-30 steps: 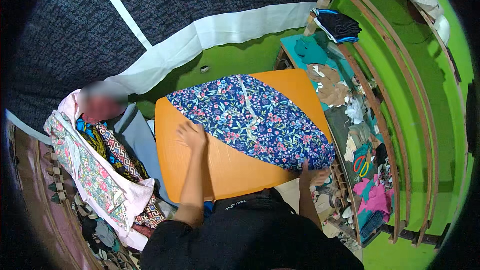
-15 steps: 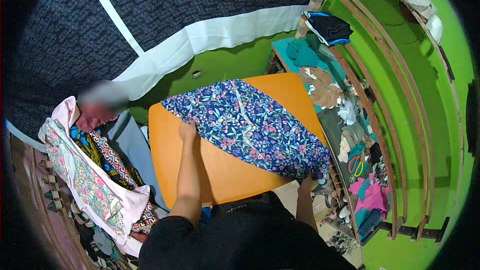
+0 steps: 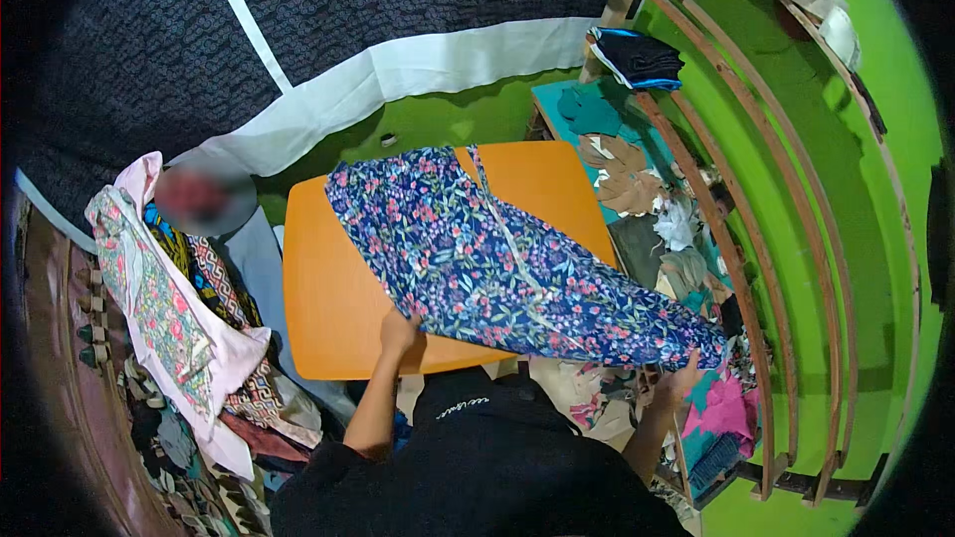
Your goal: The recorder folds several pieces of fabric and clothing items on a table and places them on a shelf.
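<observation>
Across the smooth, round-cornered orange tabletop (image 3: 323,288), navy floral cloth (image 3: 438,249), now drawn nearer and right, right end past the edge; repositioned rather than folded, it seems; thin, limp, lightly creased, pale strip (image 3: 516,257) lengthwise; left hand (image 3: 399,334) pinching near edge, right hand (image 3: 680,379) pinching right end

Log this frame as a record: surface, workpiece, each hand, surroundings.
surface: orange table
workpiece: navy floral cloth, lying across the table, its right end beyond the table's right edge
left hand: at the cloth's near edge
right hand: holding the cloth's right end
right surroundings: folded black garment, bright pink scrap
left surroundings: pale pink cloth
</observation>
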A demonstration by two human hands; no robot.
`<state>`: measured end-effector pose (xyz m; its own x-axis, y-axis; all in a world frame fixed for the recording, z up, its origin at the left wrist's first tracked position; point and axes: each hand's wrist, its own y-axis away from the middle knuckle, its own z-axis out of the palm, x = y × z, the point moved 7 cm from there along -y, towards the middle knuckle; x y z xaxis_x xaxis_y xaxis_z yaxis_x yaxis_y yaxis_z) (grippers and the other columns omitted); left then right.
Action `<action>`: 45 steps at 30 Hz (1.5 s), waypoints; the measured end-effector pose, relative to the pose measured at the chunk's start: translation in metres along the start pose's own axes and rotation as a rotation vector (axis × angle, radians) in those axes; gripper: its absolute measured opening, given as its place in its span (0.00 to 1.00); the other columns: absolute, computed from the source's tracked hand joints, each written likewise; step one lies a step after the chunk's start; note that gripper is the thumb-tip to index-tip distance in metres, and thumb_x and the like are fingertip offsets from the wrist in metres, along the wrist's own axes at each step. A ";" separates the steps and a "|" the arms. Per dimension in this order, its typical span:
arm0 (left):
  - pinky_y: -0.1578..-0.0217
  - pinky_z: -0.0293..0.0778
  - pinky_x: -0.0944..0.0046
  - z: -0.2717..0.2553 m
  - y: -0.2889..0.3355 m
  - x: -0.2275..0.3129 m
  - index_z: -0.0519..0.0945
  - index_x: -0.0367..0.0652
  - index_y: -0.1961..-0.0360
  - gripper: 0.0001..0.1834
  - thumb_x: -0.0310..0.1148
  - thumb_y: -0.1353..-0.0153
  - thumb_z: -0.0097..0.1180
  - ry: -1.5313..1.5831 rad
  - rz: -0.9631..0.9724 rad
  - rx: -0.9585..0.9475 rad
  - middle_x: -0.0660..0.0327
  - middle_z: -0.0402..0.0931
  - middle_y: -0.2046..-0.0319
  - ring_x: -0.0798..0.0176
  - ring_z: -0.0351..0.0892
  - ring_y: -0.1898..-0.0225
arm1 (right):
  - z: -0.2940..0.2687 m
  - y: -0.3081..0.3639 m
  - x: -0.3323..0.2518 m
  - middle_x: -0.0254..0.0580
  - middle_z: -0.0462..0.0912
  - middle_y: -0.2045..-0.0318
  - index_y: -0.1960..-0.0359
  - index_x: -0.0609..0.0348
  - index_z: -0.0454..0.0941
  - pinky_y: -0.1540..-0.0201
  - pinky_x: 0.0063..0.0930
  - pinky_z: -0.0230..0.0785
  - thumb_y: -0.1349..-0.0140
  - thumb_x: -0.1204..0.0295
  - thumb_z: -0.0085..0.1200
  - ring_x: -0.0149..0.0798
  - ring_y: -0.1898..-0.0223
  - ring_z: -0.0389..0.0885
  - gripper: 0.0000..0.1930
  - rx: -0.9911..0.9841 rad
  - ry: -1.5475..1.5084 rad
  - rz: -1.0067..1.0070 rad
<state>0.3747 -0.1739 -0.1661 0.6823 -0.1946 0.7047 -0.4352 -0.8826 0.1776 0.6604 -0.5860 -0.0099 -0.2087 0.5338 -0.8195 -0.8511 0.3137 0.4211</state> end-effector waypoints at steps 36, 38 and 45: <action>0.59 0.55 0.55 0.022 -0.102 0.203 0.71 0.50 0.70 0.07 0.31 0.52 0.45 -0.428 0.973 0.313 0.65 0.69 0.71 0.64 0.67 0.62 | -0.152 -0.006 -0.076 0.46 0.70 0.59 0.55 0.66 0.64 0.60 0.37 0.66 0.47 0.68 0.50 0.41 0.62 0.71 0.20 0.280 0.004 -0.510; 0.57 0.55 0.53 -0.004 -0.118 0.185 0.73 0.51 0.69 0.08 0.32 0.52 0.45 -0.562 0.873 0.365 0.64 0.69 0.69 0.63 0.66 0.60 | -0.167 -0.019 -0.073 0.47 0.71 0.60 0.56 0.69 0.64 0.63 0.37 0.68 0.47 0.68 0.49 0.41 0.64 0.72 0.20 0.299 0.008 -0.492; 0.49 0.49 0.39 -0.009 -0.167 0.099 0.67 0.61 0.52 0.41 0.47 0.75 0.67 -0.749 0.484 -0.177 0.56 0.56 0.45 0.46 0.52 0.44 | -0.185 -0.033 -0.085 0.57 0.68 0.60 0.54 0.74 0.56 0.68 0.34 0.73 0.48 0.62 0.51 0.46 0.67 0.73 0.29 0.460 0.141 -0.508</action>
<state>0.5096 -0.0420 -0.1196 0.5775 -0.8089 0.1100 -0.8155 -0.5652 0.1248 0.6177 -0.7866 -0.0264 0.0734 0.1357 -0.9880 -0.5759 0.8146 0.0691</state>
